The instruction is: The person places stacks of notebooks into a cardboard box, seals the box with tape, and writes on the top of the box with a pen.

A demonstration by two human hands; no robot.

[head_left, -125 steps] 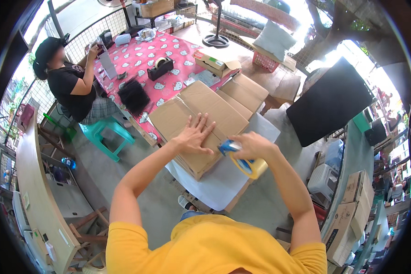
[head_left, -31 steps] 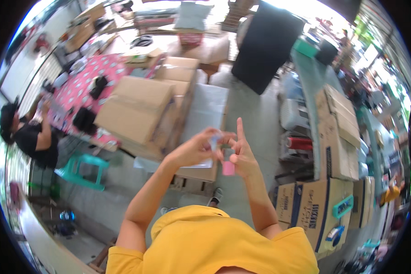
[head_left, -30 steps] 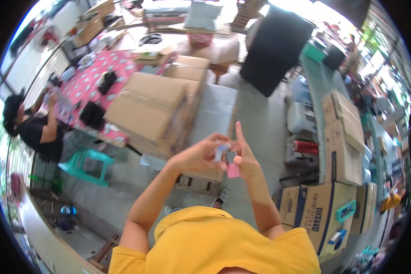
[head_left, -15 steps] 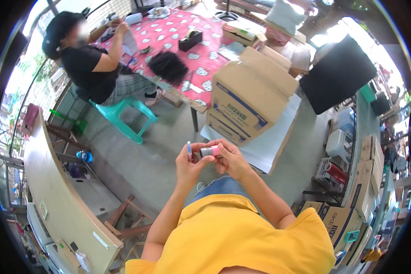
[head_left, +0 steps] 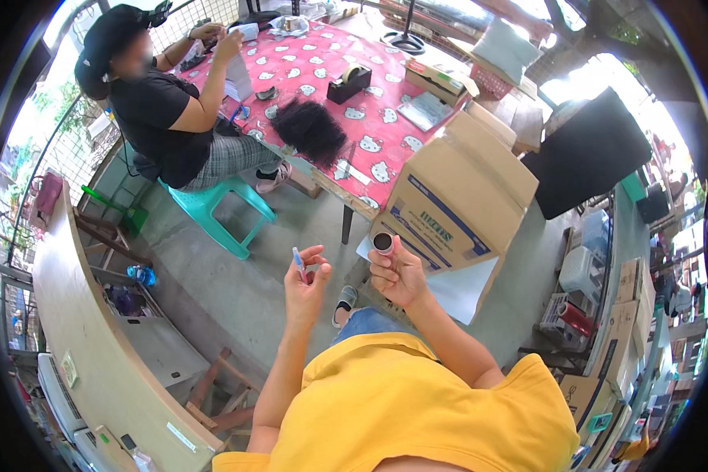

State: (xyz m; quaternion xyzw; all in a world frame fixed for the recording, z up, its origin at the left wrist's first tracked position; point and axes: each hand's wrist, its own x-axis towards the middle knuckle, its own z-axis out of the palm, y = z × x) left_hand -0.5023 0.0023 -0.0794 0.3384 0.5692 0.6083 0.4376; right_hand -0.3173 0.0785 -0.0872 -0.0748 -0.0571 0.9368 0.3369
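My left hand [head_left: 305, 287] is raised in front of me with its fingers bent, and a slim blue-and-white pen-like stick [head_left: 297, 260] is tucked upright in it. Whether those curled fingers hide anything more, I cannot tell. To its right, my right hand [head_left: 401, 275] grips a short pinkish cylinder [head_left: 384, 243] between thumb and fingers. The cylinder's round end faces up, dark inside a pale rim. The two hands are apart, above the grey floor.
A large cardboard box [head_left: 456, 193] stands just beyond my right hand. Past it is a table with a pink patterned cloth [head_left: 370, 118], bearing a tape dispenser [head_left: 349, 83] and a black hair-like bundle [head_left: 311, 130]. A person [head_left: 161, 118] sits at its left on a green stool [head_left: 220, 208].
My hands were together on the cylinder and have separated, the left going left and the right going up. The cylinder has turned from lying sideways to showing its dark end.
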